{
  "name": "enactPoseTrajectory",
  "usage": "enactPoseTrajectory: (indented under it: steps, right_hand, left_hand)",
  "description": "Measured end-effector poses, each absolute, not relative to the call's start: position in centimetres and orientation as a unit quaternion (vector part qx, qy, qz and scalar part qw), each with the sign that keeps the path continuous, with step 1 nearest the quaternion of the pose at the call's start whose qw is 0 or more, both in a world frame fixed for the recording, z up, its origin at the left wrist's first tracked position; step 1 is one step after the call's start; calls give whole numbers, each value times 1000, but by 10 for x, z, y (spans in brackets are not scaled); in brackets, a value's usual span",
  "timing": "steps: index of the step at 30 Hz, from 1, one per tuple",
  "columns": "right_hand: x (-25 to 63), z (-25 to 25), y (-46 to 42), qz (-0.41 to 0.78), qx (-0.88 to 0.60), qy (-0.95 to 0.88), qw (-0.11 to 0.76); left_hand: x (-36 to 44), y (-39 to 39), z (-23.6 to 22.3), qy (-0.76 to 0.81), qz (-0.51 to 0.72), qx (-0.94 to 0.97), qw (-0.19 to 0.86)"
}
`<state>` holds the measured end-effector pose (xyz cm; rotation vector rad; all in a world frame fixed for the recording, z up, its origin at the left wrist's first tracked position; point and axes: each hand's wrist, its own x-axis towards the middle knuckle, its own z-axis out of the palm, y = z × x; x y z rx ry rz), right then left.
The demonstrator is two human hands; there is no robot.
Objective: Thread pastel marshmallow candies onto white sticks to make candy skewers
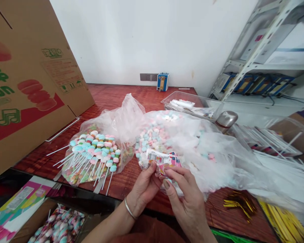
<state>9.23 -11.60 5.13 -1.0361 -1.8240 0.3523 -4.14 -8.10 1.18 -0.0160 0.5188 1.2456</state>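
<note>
My left hand [145, 189] and my right hand [186, 195] meet at the table's front edge, both pinching a small printed clear packet [162, 159] with pink, blue and white markings. A silver bangle is on my left wrist. To the left lies a pile of pastel candy skewers on white sticks [93, 153] on clear plastic. Behind the packet is a large clear bag of loose pastel candies [154, 135].
A big printed cardboard box [27, 87] stands at the left on the red wooden table [111, 96]. A clear tray [192, 106] and a metal shelf rack [258, 54] are at the back right. Gold twist ties [239, 202] and white sticks in plastic [273, 145] lie right. A box of wrapped candies [58, 224] sits below.
</note>
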Motion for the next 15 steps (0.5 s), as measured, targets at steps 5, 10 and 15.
enactPoseTrajectory:
  steps: [5,10,15]
  right_hand:
    - [92,57,-118,192,-445,-703,520]
    - [55,46,-106,330,-441,-726,411]
    - [-29,39,-92,488,-353,-753,266]
  left_hand:
    - [-68,-91,27,239,626,77,738]
    - [-150,-132,48,235,733,124,626]
    - [-221,-180,56,240,819,134,503]
